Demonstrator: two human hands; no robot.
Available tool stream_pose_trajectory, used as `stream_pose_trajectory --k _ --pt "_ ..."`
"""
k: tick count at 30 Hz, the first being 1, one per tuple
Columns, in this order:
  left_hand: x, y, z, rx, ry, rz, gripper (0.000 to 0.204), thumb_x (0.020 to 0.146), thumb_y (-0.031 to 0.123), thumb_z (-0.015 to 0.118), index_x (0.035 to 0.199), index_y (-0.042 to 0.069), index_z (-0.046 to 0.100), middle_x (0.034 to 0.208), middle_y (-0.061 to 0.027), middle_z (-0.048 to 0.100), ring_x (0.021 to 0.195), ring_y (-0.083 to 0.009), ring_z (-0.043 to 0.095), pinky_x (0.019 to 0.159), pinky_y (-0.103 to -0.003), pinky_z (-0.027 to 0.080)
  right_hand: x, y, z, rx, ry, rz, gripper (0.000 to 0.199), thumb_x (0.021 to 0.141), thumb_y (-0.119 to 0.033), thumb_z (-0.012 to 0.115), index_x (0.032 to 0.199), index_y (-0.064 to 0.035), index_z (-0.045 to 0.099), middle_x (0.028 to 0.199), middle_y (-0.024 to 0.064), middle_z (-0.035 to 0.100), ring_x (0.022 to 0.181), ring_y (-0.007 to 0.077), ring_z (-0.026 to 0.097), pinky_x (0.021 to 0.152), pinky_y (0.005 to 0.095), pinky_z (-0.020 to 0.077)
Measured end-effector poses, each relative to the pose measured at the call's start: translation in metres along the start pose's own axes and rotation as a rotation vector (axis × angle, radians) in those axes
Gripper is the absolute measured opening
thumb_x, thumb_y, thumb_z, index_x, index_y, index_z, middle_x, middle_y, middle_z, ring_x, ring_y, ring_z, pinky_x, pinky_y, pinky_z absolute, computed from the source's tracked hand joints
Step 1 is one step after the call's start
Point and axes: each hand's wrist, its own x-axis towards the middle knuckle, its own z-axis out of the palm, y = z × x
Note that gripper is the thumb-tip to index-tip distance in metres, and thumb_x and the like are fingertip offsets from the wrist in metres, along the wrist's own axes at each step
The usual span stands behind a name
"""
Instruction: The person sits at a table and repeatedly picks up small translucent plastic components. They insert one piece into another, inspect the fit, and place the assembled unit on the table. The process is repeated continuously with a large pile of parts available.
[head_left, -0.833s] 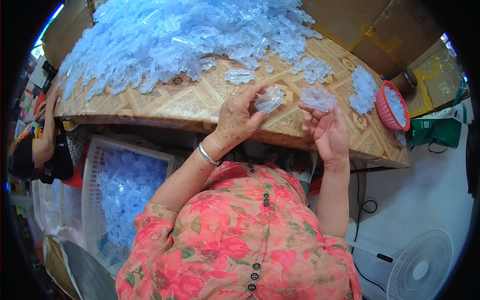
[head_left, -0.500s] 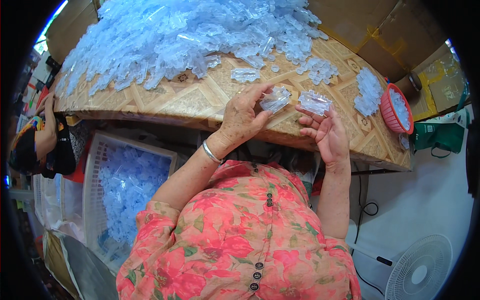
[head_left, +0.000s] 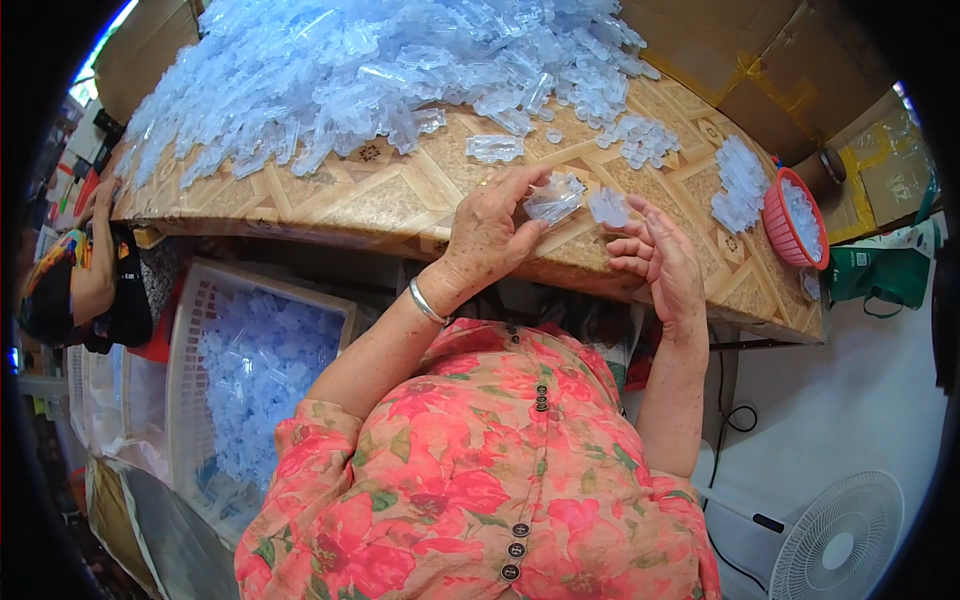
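Observation:
My left hand (head_left: 492, 222), a silver bangle on its wrist, is closed on a clear ridged plastic piece (head_left: 555, 198) held between thumb and fingers just above the table's near edge. Opposite it, my right hand (head_left: 658, 258) has its palm turned inward and its fingers bent. At its fingertips is a second clear plastic piece (head_left: 608, 207), its scalloped outline facing me. A small gap separates the two pieces. On the table beyond my hands lies a flat clear piece (head_left: 495, 149).
A large heap of clear bluish plastic pieces (head_left: 350, 80) covers the far table (head_left: 420, 205). Smaller groups lie right, beside a red basket (head_left: 797, 222). Below left stands a white crate (head_left: 185, 370) of pieces. A fan (head_left: 840, 545) is lower right; another person's arm (head_left: 93, 265) shows far left.
My right hand has turned inward with its fingers curling more. The piece at its fingertips has rotated and shifted slightly left, now looking narrower. My left hand has stayed nearly still.

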Motion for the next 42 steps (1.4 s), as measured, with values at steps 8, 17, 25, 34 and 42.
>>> stream_pose_trajectory --k 8,17,25,34,42 --pt "0.000 -0.004 0.003 -0.051 0.044 -0.018 0.064 0.077 0.000 0.075 0.138 0.005 0.055 0.118 -0.0111 0.068 0.102 -0.0234 0.067 0.090 -0.034 0.054 0.013 0.016 -0.009 -0.643 0.163 -0.217 0.053 0.093 -0.026 0.072 0.137 -0.0027 0.056 0.106 0.0086 0.067 0.089 0.0168 0.068 0.074 0.0309 0.0569" --pt "0.002 0.001 0.005 -0.682 0.065 -0.425 0.062 0.086 -0.008 0.070 0.144 -0.002 0.049 0.125 -0.0090 0.055 0.107 -0.0128 0.063 0.086 -0.022 0.055 0.034 0.024 0.013 -1.298 0.169 -0.671 0.049 0.078 -0.024 0.080 0.119 -0.0045 0.064 0.130 0.0184 0.058 0.122 0.0362 0.056 0.102 0.0447 0.0455" --pt "0.005 0.009 0.015 -0.138 0.060 -0.130 0.052 0.089 -0.005 0.065 0.139 -0.003 0.050 0.124 -0.0103 0.051 0.110 -0.0165 0.062 0.086 -0.027 0.056 0.003 -0.006 0.036 -1.181 0.110 -0.588 0.058 0.075 -0.009 0.077 0.128 -0.0045 0.055 0.133 0.0209 0.054 0.122 0.0405 0.056 0.102 0.0455 0.0468" --pt "0.003 0.044 0.012 -1.106 -0.189 -0.369 0.053 0.097 0.003 0.060 0.148 0.005 0.047 0.133 -0.0063 0.058 0.118 -0.0151 0.059 0.097 -0.031 0.052 -0.019 -0.029 0.052 -1.116 0.000 -0.660 0.075 0.071 -0.002 0.073 0.142 -0.0054 0.048 0.136 0.0210 0.052 0.128 0.0406 0.052 0.107 0.0464 0.0454" --pt "0.001 0.046 0.016 -1.344 -0.284 -0.433 0.052 0.104 0.016 0.057 0.152 0.007 0.040 0.137 -0.0091 0.056 0.122 -0.0174 0.059 0.102 -0.036 0.053 -0.025 -0.033 0.050 -1.078 -0.071 -0.688 0.077 0.070 0.002 0.070 0.143 -0.0052 0.048 0.138 0.0195 0.052 0.130 0.0385 0.052 0.108 0.0441 0.0450"
